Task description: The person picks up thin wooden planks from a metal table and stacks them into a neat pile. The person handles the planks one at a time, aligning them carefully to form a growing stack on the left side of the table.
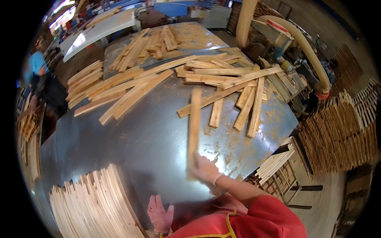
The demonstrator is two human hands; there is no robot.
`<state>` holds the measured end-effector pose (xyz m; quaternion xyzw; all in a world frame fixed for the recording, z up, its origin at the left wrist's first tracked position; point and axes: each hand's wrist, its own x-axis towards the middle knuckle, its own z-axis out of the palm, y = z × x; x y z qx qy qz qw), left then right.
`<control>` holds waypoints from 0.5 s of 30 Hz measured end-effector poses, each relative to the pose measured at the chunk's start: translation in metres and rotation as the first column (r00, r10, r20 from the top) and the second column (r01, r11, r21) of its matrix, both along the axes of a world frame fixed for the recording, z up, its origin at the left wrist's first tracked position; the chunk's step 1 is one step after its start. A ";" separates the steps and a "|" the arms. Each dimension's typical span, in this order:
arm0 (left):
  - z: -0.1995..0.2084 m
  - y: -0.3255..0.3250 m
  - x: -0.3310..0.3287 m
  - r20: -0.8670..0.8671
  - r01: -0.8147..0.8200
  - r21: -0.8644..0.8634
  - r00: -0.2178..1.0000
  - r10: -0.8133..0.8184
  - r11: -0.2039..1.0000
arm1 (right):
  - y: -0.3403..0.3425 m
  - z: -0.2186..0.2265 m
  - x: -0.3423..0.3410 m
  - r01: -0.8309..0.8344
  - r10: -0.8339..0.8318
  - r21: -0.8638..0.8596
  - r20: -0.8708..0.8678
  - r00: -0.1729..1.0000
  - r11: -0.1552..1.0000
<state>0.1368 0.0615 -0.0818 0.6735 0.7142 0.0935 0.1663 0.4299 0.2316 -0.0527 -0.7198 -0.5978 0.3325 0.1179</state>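
Head view, places taken from the held board (194, 123). It lies over the desk (99, 142), pointing away from the person, its near end at the right hand (205, 169). Gloved fingers are curled round that end, closed as far as the wood lets them; blur hides the exact thumb position. Gripping one end probably leaves the length free to swing or slide, at the cost of a heavy far tip. That tip overlaps a loose board (210, 102); whether it rests there or hangs above, cannot tell.

Left hand (160, 214), also gloved: near side of the held board and to its left, fingers spread, thumb out, nothing in them. Likely kept clear of the wood for now.

Right of the held board and beyond: crossed boards (248, 109), fanned at odd angles, more like dropped than laid. Left and beyond: long boards (135, 93), roughly lined up, perhaps so that an end is easy to catch. Farther off, another heap (158, 44).

Left and nearer than the held board: pale strips (93, 198), packed side by side in close order, presumably to save room and keep ends even. Sawdust (274, 105) right of it.
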 end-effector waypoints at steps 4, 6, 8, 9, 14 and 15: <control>0.008 0.074 0.046 -0.075 -0.035 -0.196 0.997 0.021 0.980 | 0.060 0.018 0.096 0.274 -0.269 0.284 -0.057 0.962 0.919; 0.007 0.102 0.068 -0.124 -0.051 -0.286 0.992 0.016 0.957 | 0.113 -0.010 0.212 0.402 -0.526 0.505 0.125 0.841 0.764; -0.010 0.111 0.080 -0.191 -0.077 -0.324 0.982 0.015 0.943 | 0.143 -0.013 0.286 0.549 -0.699 0.460 0.273 0.661 0.698; -0.016 0.118 0.083 -0.164 -0.057 -0.302 0.986 0.007 0.952 | 0.150 -0.026 0.318 0.609 -0.737 0.417 0.336 0.587 0.675; -0.004 0.124 0.078 -0.049 -0.050 -0.277 0.998 0.038 0.959 | 0.155 -0.054 0.333 0.831 -0.759 0.096 -0.359 0.543 0.548; -0.006 0.120 0.072 0.193 -0.065 -0.296 0.973 0.127 0.953 | 0.156 -0.050 0.323 0.855 -0.711 -0.006 -0.559 0.427 0.518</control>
